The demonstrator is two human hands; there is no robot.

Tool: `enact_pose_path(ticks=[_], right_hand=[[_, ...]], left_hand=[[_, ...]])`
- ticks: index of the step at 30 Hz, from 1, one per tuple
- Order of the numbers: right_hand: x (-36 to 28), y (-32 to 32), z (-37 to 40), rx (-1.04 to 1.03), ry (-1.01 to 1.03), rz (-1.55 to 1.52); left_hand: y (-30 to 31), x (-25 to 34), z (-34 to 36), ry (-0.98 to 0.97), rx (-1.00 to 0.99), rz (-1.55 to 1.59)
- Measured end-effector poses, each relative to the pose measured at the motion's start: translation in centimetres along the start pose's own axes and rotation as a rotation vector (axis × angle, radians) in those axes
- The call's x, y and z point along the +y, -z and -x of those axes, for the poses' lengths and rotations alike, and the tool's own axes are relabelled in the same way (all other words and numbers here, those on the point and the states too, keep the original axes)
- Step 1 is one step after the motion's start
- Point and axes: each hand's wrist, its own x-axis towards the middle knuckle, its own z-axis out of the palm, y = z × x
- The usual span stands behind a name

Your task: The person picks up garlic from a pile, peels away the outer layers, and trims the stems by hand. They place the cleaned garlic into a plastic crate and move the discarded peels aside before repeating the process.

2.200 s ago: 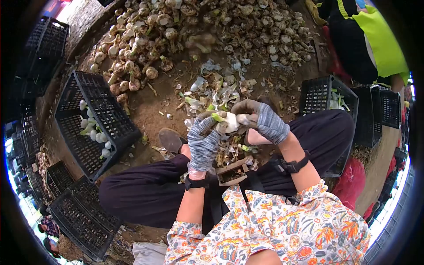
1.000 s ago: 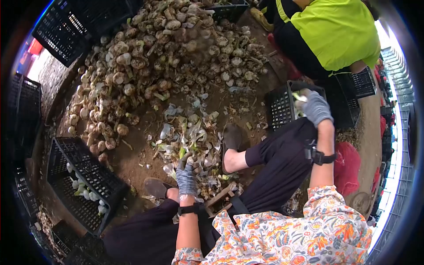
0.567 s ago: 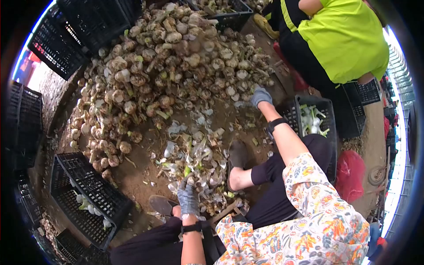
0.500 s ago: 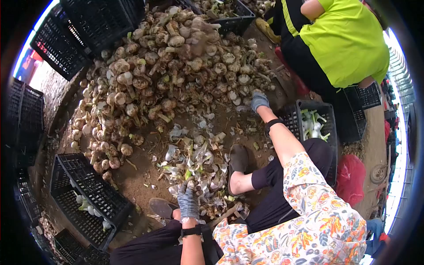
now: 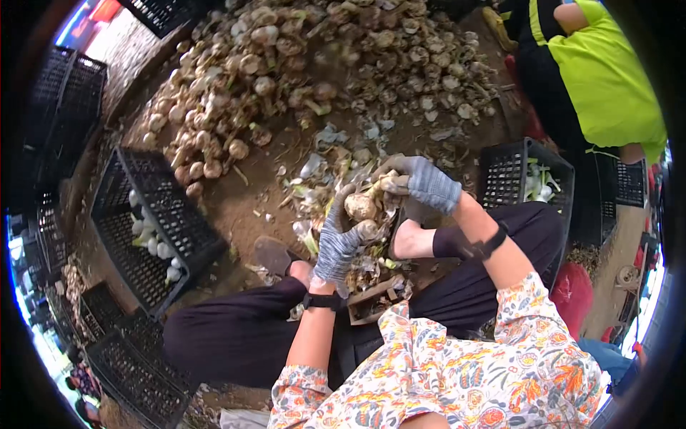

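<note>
A dirty garlic bulb (image 5: 360,206) with its stem is held between my two gloved hands, above a litter of peeled skins (image 5: 311,193). My left hand (image 5: 339,247), in a grey knit glove, curls around the bulb from the left, thumb beneath and fingers along its side. From the upper right, my right hand (image 5: 431,186) grips the stem end with bent fingers. Some of its fingertips are hard to make out against the stem and skins. Beyond both hands rises a large heap of unpeeled garlic (image 5: 286,64).
On my left, a tilted black crate (image 5: 171,207) holds white, cleaned garlic. Another black crate (image 5: 504,175) with cleaned garlic stands by my right knee. A small wooden piece (image 5: 371,304) lies between my legs. A co-worker in a bright yellow-green shirt (image 5: 607,71) sits at the upper right.
My right hand has come back from the heap's edge to meet my left hand. A garlic bulb now shows between them. My left hand has risen slightly, and the view has shifted.
</note>
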Motion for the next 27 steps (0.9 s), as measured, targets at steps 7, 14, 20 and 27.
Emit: enact_pose_path(ticks=[7,14,20,27], right_hand=[[6.0,-6.0,2.2,0.332,0.121,0.105],[-0.5,-5.7,4.1,0.4,0.184,0.172],[0.4,-5.2,4.2,0.275,0.32,0.02],[0.3,-7.6,5.2,0.173,0.36,0.214]], left_hand=[[-2.1,0.7,1.8,-0.278,-0.008,-0.143],[-2.2,0.8,2.6,-0.265,-0.005,-0.159],[-2.1,1.6,3.4,-0.199,0.026,-0.158],[-0.7,2.0,2.1,0.232,0.384,0.189]])
